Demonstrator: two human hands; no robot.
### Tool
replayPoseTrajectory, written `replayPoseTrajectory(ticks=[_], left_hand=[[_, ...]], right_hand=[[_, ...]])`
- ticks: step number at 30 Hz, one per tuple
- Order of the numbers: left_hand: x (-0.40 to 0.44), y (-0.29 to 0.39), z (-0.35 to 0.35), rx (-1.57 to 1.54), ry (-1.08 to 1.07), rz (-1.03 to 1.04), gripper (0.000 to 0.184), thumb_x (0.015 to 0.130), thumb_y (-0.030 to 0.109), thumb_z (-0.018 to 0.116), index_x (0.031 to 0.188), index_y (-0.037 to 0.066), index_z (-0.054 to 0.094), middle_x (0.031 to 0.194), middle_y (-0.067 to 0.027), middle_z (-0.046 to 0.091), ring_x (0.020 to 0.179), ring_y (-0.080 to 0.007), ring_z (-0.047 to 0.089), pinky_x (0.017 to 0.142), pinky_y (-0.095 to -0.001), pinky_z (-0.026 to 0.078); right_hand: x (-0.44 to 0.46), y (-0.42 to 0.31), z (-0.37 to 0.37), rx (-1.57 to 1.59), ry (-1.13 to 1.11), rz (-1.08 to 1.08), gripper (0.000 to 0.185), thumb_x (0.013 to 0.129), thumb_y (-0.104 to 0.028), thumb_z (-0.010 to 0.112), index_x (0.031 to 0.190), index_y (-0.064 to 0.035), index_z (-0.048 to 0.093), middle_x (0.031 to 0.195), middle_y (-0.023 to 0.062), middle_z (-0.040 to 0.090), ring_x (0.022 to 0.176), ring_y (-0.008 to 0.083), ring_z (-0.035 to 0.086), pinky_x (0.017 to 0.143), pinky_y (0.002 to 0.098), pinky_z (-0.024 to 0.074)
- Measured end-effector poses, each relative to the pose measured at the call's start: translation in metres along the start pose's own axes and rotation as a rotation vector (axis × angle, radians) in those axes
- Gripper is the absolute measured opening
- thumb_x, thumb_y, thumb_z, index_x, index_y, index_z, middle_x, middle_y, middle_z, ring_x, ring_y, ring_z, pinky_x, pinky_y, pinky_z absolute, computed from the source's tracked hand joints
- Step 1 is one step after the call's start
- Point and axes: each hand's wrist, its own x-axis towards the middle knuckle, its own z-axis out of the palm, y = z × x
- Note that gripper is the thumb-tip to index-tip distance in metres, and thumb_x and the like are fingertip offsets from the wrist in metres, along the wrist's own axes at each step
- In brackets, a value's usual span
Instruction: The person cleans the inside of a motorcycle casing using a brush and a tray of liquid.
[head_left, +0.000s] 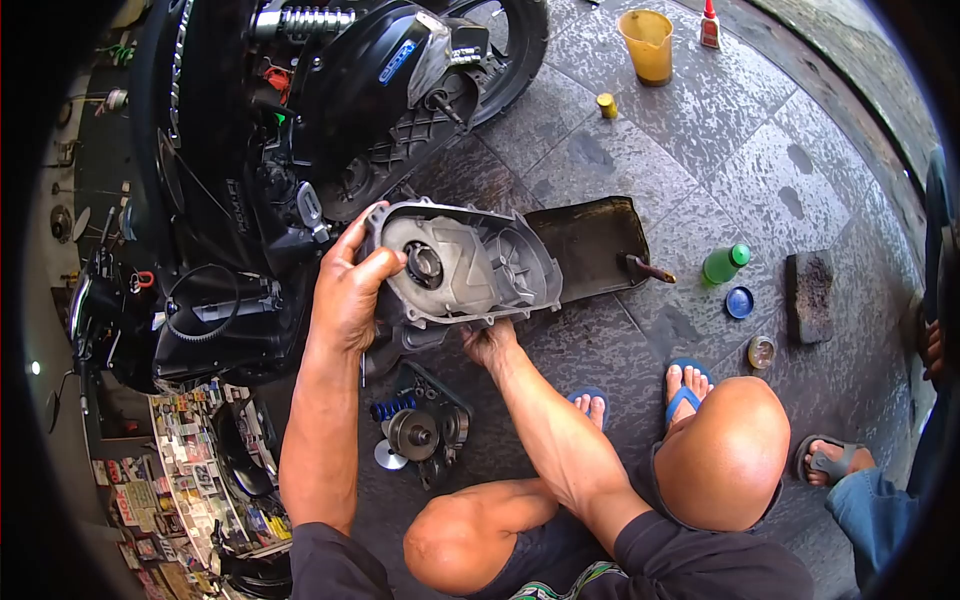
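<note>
A grey metal scooter transmission cover [452,270] is held up in front of me, its hollow inner side facing me. My left hand [350,275] grips its left end, with the thumb beside the dark round hub [424,264] and the fingers over the outer edge. Under the lower rim, my right hand [490,343] supports the cover; its fingertips are mostly hidden behind it. Below lie clutch and pulley parts [415,432] on the floor, with a blue spring [392,408] among them.
A black scooter [350,120] fills the upper left, a toothed belt [236,310] lying on it. A dark tray [590,245] holds a brush [650,268]. Rightward are a green bottle [722,265], blue lid [739,302], brick-like block [810,297] and yellow jug [648,50]. Another person's sandalled foot [832,460] is at right.
</note>
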Motion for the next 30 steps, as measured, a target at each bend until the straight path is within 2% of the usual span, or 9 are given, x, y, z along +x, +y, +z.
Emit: replayPoseTrajectory(ticks=[7,15,17,20,22,23,25,27,30], left_hand=[[0.024,-0.004,0.020,0.141,-0.139,-0.051,0.061,0.080,0.000,0.065,0.139,-0.004,0.053,0.109,-0.0078,0.068,0.092,-0.0119,0.065,0.088,-0.0268,0.052],[0.038,-0.024,0.011,0.343,-0.086,0.136,0.052,0.090,0.017,0.058,0.137,-0.003,0.056,0.115,-0.0097,0.066,0.104,-0.0131,0.061,0.097,-0.0270,0.045],[0.041,-0.027,0.006,0.441,-0.056,0.215,0.054,0.089,0.024,0.062,0.135,-0.003,0.058,0.116,-0.0098,0.068,0.108,-0.0167,0.061,0.099,-0.0302,0.045],[0.047,-0.040,0.002,0.570,0.030,0.375,0.059,0.091,0.033,0.063,0.136,-0.004,0.056,0.127,-0.0195,0.065,0.121,-0.0282,0.060,0.105,-0.0361,0.044],[0.051,-0.050,0.000,0.641,0.132,0.563,0.061,0.093,0.041,0.064,0.136,-0.003,0.057,0.134,-0.0260,0.060,0.129,-0.0374,0.055,0.109,-0.0409,0.042],[0.048,-0.051,0.002,0.627,0.141,0.559,0.061,0.093,0.041,0.064,0.136,-0.003,0.057,0.134,-0.0260,0.060,0.129,-0.0374,0.055,0.109,-0.0409,0.042],[0.043,-0.050,0.008,0.555,0.172,0.542,0.061,0.094,0.043,0.063,0.134,-0.003,0.058,0.132,-0.0261,0.061,0.128,-0.0378,0.056,0.108,-0.0413,0.043],[0.038,-0.051,0.012,0.541,0.201,0.557,0.063,0.094,0.046,0.063,0.132,-0.004,0.060,0.129,-0.0266,0.063,0.124,-0.0379,0.059,0.106,-0.0415,0.045],[0.035,-0.047,0.020,0.500,0.236,0.534,0.066,0.093,0.051,0.064,0.129,-0.004,0.062,0.124,-0.0257,0.065,0.118,-0.0363,0.063,0.101,-0.0416,0.048]], right_hand=[[0.008,-0.006,-0.008,0.074,-0.021,0.020,0.028,0.104,-0.039,0.051,0.121,-0.0199,0.061,0.108,-0.0032,0.071,0.089,0.0159,0.070,0.071,0.0383,0.0615],[-0.016,-0.003,-0.027,-0.260,0.116,0.105,0.041,0.105,-0.042,0.040,0.106,-0.0061,0.060,0.089,0.0090,0.069,0.076,0.0214,0.069,0.064,0.0353,0.0592],[-0.043,-0.008,-0.038,-0.567,0.171,0.028,0.039,0.105,-0.040,0.042,0.097,-0.0065,0.062,0.075,0.0074,0.067,0.059,0.0192,0.064,0.051,0.0332,0.0543],[-0.082,-0.034,-0.063,-0.905,0.294,-0.582,0.033,0.104,-0.032,0.052,0.087,-0.0066,0.064,0.059,0.0057,0.060,0.045,0.0134,0.053,0.041,0.0313,0.0436],[-0.093,-0.078,-0.071,-1.194,0.436,-1.439,0.026,0.098,-0.029,0.061,0.088,-0.0057,0.063,0.069,0.0100,0.062,0.062,0.0210,0.059,0.061,0.0396,0.0475],[-0.125,-0.103,-0.050,-1.281,0.500,-1.369,0.023,0.093,-0.028,0.066,0.097,-0.0058,0.061,0.084,0.0145,0.063,0.082,0.0284,0.063,0.074,0.0429,0.0494],[-0.138,-0.161,-0.041,-1.594,0.678,-1.873,0.034,0.090,-0.028,0.070,0.113,-0.0070,0.058,0.107,0.0187,0.060,0.099,0.0363,0.060,0.087,0.0457,0.0477],[-0.161,-0.192,-0.023,-1.879,0.865,-1.852,0.047,0.087,-0.030,0.073,0.125,-0.0090,0.055,0.127,0.0221,0.051,0.114,0.0430,0.054,0.097,0.0491,0.0442],[-0.157,-0.229,-0.025,-2.174,0.800,-1.423,0.046,0.088,-0.031,0.071,0.127,-0.0097,0.058,0.131,0.0250,0.052,0.119,0.0467,0.055,0.094,0.0543,0.0485]])
